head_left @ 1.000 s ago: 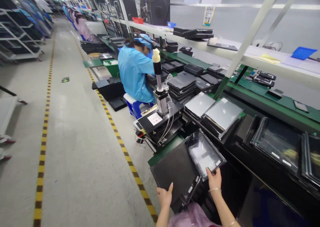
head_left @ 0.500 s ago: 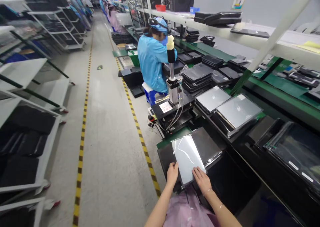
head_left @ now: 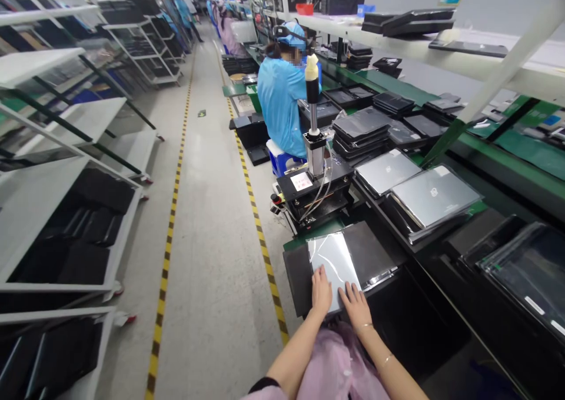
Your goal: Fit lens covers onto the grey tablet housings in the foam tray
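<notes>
A silver laptop lid panel (head_left: 336,257) with a glossy clear film lies flat on dark sheets at the near end of the bench. My left hand (head_left: 322,291) rests on its near left part, fingers stretched out. On its near right edge lies my right hand (head_left: 355,306), fingers spread, a thin bracelet at the wrist. Under and beside the panel are a dark sheet (head_left: 368,247) on the right and a dark board (head_left: 295,273) on the left. Neither hand grips anything.
Beyond the panel stands a press fixture (head_left: 314,159) with hoses. To the right lie silver laptop lids (head_left: 435,194) and bagged dark panels (head_left: 525,276). A co-worker (head_left: 282,100) in blue sits ahead. White racks (head_left: 53,223) stand left across the aisle.
My left hand has moved from the panel's left edge onto its top face, its fingers now flat. My right hand stays near the right edge. The view has turned slightly left.
</notes>
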`<state>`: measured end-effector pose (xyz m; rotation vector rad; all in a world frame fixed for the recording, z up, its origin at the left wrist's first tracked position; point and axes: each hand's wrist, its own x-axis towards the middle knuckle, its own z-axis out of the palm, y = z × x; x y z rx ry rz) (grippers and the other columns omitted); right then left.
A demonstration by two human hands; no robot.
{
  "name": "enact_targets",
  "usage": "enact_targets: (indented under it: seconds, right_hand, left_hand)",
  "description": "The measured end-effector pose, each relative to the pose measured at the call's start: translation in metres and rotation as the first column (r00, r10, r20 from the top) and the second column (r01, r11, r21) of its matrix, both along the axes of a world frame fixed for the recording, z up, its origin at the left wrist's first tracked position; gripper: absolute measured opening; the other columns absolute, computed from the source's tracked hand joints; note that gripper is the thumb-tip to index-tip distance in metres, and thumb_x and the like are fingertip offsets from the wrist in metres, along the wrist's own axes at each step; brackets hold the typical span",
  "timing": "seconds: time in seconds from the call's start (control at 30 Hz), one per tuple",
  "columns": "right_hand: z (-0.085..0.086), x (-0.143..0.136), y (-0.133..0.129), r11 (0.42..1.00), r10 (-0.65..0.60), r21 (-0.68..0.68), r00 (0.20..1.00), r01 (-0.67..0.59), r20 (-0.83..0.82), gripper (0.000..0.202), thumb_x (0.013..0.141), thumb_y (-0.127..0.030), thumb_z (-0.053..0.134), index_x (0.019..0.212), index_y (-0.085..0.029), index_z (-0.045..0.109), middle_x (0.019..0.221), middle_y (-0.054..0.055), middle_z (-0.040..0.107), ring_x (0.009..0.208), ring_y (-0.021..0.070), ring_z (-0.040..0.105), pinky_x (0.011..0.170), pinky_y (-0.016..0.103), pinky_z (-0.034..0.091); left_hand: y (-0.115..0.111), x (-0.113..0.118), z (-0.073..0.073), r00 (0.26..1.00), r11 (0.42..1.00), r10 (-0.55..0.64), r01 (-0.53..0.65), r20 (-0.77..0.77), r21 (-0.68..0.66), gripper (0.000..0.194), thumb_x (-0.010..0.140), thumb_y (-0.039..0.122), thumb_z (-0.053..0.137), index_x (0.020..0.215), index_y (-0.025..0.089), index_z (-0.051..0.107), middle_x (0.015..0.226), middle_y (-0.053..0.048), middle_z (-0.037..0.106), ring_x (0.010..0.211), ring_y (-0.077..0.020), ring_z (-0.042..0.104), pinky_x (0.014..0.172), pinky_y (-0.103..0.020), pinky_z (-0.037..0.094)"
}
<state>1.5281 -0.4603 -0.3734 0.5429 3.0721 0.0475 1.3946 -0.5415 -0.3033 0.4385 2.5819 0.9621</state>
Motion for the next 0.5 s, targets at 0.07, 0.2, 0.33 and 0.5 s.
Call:
enact_targets:
  seconds: [0.07, 0.2, 0.33, 0.5]
  right_hand:
    - [0.001, 0.000, 0.001, 1.000, 0.000, -0.011, 1.000, 0.000, 0.018, 0.055, 0.086, -0.003, 0.038, 0.132, -0.030, 0.051, 0.140, 0.012, 0.044, 0.126, 0.0298, 0.046, 0.099, 0.048, 0.041]
    - [0.004, 0.000, 0.001, 1.000, 0.002, -0.013, 0.999, -0.001, 0.038, 0.060, 0.084, 0.001, 0.034, 0.132, -0.030, 0.051, 0.141, 0.011, 0.044, 0.127, 0.0299, 0.045, 0.097, 0.047, 0.042]
    - [0.008, 0.000, 0.000, 1.000, -0.005, -0.003, 0.999, 0.006, 0.049, 0.060, 0.083, 0.001, 0.035, 0.132, -0.030, 0.051, 0.141, 0.010, 0.044, 0.127, 0.0294, 0.045, 0.097, 0.046, 0.042]
    - [0.011, -0.001, -0.002, 1.000, -0.023, 0.005, 0.998, 0.023, 0.056, 0.060, 0.082, 0.001, 0.036, 0.130, -0.031, 0.052, 0.140, 0.009, 0.045, 0.127, 0.0291, 0.045, 0.097, 0.046, 0.043]
  left_hand:
    - [0.006, -0.004, -0.001, 0.995, 0.995, 0.093, -0.094, -0.037, -0.026, 0.063, 0.082, 0.014, 0.050, 0.140, 0.008, 0.028, 0.138, -0.020, 0.035, 0.125, -0.0298, 0.040, 0.105, -0.041, 0.033]
    - [0.012, -0.027, -0.004, 0.983, 0.980, 0.181, -0.183, -0.040, -0.074, 0.057, 0.084, 0.016, 0.048, 0.136, -0.001, 0.033, 0.123, -0.025, 0.043, 0.113, -0.0333, 0.047, 0.097, -0.046, 0.038]
    - [0.007, -0.024, -0.004, 0.997, 1.000, -0.003, 0.001, -0.074, -0.026, 0.036, 0.085, 0.010, 0.044, 0.115, 0.017, 0.061, 0.107, -0.010, 0.054, 0.104, -0.0235, 0.050, 0.096, -0.035, 0.039]
    - [0.002, -0.009, -0.007, 0.990, 0.996, -0.088, 0.085, -0.111, -0.034, 0.038, 0.083, 0.016, 0.051, 0.120, 0.018, 0.059, 0.107, -0.010, 0.054, 0.104, -0.0241, 0.051, 0.097, -0.038, 0.038]
